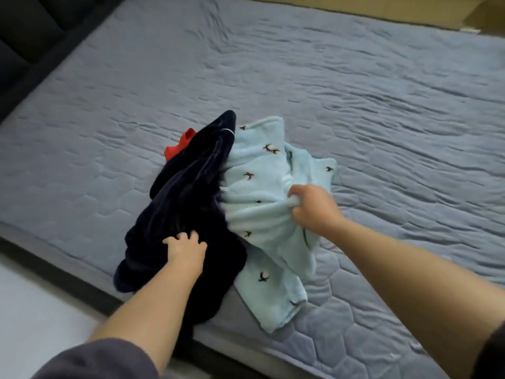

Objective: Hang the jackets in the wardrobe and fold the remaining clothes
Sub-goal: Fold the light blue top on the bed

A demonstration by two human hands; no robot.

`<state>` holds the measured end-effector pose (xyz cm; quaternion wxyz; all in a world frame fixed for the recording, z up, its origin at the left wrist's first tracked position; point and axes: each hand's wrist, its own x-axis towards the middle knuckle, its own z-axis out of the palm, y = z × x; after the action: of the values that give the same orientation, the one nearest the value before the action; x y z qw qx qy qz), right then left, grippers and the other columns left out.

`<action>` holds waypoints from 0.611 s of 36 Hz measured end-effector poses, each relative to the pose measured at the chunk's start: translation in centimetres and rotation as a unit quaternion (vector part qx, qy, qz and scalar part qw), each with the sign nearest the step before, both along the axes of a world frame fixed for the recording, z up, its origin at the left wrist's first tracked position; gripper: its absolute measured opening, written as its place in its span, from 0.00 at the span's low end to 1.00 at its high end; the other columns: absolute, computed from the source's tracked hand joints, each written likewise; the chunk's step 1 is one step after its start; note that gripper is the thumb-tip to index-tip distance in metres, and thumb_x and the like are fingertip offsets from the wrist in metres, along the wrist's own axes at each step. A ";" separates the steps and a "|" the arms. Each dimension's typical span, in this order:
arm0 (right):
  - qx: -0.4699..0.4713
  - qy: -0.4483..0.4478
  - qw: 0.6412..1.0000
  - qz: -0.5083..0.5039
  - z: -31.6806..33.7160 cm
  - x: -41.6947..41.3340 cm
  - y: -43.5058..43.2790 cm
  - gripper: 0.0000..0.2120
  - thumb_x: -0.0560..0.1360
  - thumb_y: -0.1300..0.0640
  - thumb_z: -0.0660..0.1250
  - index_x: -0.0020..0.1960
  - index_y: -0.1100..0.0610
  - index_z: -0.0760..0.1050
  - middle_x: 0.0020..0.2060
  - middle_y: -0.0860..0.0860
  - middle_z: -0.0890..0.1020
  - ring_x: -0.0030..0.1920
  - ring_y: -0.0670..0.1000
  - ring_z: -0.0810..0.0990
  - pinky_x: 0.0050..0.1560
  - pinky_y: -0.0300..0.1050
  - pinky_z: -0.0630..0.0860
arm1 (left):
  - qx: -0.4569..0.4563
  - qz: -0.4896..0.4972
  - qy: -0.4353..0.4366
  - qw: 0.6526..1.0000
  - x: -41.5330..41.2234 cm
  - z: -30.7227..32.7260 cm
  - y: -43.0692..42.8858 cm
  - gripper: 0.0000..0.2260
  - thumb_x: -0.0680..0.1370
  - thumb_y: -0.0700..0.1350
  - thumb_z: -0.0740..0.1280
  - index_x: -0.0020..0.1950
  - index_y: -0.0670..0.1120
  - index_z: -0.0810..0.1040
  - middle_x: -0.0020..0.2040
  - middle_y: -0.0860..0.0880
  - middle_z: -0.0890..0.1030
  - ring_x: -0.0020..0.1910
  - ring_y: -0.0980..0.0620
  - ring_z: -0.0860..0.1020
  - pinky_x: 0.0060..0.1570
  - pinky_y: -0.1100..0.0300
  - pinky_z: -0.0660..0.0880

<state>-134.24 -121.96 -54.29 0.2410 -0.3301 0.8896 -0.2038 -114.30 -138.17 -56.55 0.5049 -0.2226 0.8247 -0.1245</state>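
Near the bed's (355,105) close edge, the left grip (185,250) curls its fingers into the dark blue clothes (185,192). Just right of it, the right grip (314,209) squeezes a bunch of the light blue fuzzy clothes (259,187). A red cloth (180,144) peeks out behind.

1 navy garment (185,198), 1 lt-blue garment (259,187), 1 red garment (179,146)

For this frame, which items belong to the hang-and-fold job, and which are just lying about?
Job: navy garment, gripped by the left hand; light blue printed fleece, gripped by the right hand; red garment, partly under the navy one.
Not the job: quilted mattress; dark padded panel, upper left; beige board, top right.
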 end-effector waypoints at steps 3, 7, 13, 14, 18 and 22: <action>-0.063 -0.015 0.997 -0.048 4.8 -1.2 0.7 0.14 0.66 0.64 0.61 0.47 0.51 0.78 0.40 0.51 0.78 0.45 0.55 0.75 0.41 0.41 0.65 | 0.040 0.031 0.160 0.986 -2.5 3.0 3.3 0.37 0.74 0.49 0.69 0.77 0.50 0.51 0.75 0.45 0.56 0.70 0.44 0.63 0.62 0.48 0.69; -0.152 -0.028 0.984 -0.092 11.9 -2.5 2.2 0.14 0.66 0.65 0.61 0.42 0.48 0.77 0.35 0.47 0.76 0.41 0.50 0.73 0.39 0.37 0.66 | 0.109 0.111 0.395 0.905 -7.3 8.4 7.8 0.47 0.70 0.58 0.71 0.77 0.45 0.44 0.76 0.48 0.55 0.71 0.46 0.63 0.56 0.50 0.72; -0.262 -0.044 0.958 -0.109 23.9 -4.6 6.5 0.06 0.59 0.59 0.59 0.31 0.50 0.73 0.21 0.42 0.71 0.25 0.41 0.69 0.25 0.32 0.64 | 0.138 0.220 0.623 0.738 -12.6 19.6 11.0 0.14 0.75 0.46 0.64 0.60 0.49 0.70 0.57 0.44 0.77 0.54 0.39 0.76 0.42 0.54 0.69; -0.269 -0.041 0.956 -0.108 25.7 -5.1 7.5 0.06 0.61 0.60 0.60 0.32 0.50 0.73 0.23 0.42 0.71 0.26 0.41 0.69 0.24 0.31 0.64 | 0.142 0.225 0.636 0.724 -13.3 21.6 11.3 0.09 0.75 0.44 0.64 0.55 0.48 0.70 0.51 0.42 0.79 0.49 0.39 0.77 0.40 0.53 0.69; -0.289 -0.035 0.951 -0.102 32.1 -6.9 11.9 0.12 0.67 0.68 0.61 0.34 0.50 0.71 0.28 0.46 0.72 0.29 0.45 0.70 0.23 0.32 0.66 | 0.191 0.245 0.699 0.644 -15.2 29.8 13.9 0.02 0.77 0.42 0.61 0.47 0.44 0.70 0.43 0.44 0.79 0.42 0.43 0.75 0.37 0.53 0.68; -0.304 -0.026 0.945 -0.115 38.2 -7.7 17.1 0.11 0.70 0.63 0.62 0.42 0.47 0.73 0.36 0.44 0.76 0.37 0.43 0.74 0.33 0.38 0.70 | 0.252 0.201 0.746 0.582 -16.5 38.0 18.3 0.04 0.78 0.42 0.61 0.49 0.43 0.73 0.45 0.46 0.80 0.43 0.47 0.75 0.41 0.54 0.71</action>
<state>-141.92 -104.91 -16.14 0.1273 -0.2779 0.8104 -0.4999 -130.80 -119.89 -18.59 -0.2404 -0.2608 0.8435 0.4033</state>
